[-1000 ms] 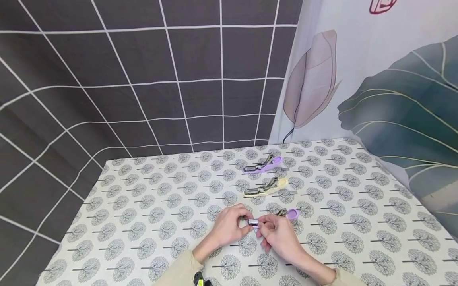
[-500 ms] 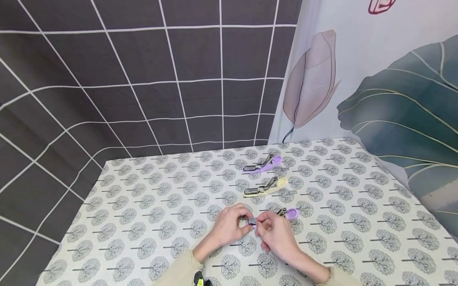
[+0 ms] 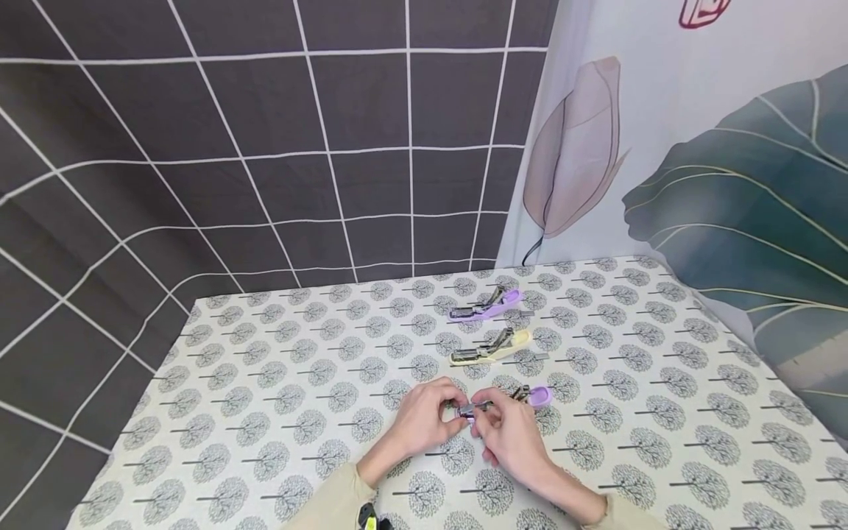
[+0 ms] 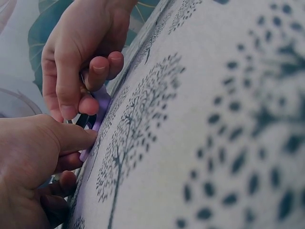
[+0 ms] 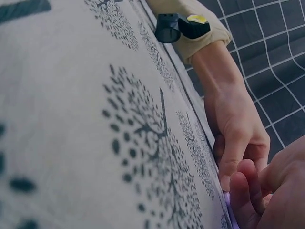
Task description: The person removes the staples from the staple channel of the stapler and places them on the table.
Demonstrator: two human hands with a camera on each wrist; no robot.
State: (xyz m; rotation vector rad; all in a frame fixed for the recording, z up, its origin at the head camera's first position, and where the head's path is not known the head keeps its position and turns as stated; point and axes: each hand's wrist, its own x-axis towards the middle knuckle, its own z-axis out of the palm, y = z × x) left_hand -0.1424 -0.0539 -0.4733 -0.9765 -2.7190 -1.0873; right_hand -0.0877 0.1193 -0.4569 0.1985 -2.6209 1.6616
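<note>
A purple stapler [image 3: 540, 397] lies opened up on the cloth, its metal upper part raised, its middle hidden by the hands. My left hand [image 3: 422, 421] holds the stapler's left end between thumb and fingers. Over the stapler's tray, the thumb and fingers of my right hand [image 3: 515, 439] pinch a small grey staple strip [image 3: 470, 407]. In the left wrist view, the purple body [image 4: 102, 102] shows between both hands, with the left thumb against it. Only a sliver of purple is visible in the right wrist view, beside the fingertips.
Beyond the hands lie an opened yellow stapler [image 3: 490, 355] and another opened purple stapler [image 3: 486, 308]. A grey staple strip [image 3: 538, 357] lies beside the yellow one, another strip [image 3: 526, 314] beside the far purple one. The tree-print cloth [image 3: 265, 412] covers the table; curtains hang behind.
My right hand has shifted slightly left, and the grey staple strip has come into sight above the stapler's tray. The left hand has stayed in place.
</note>
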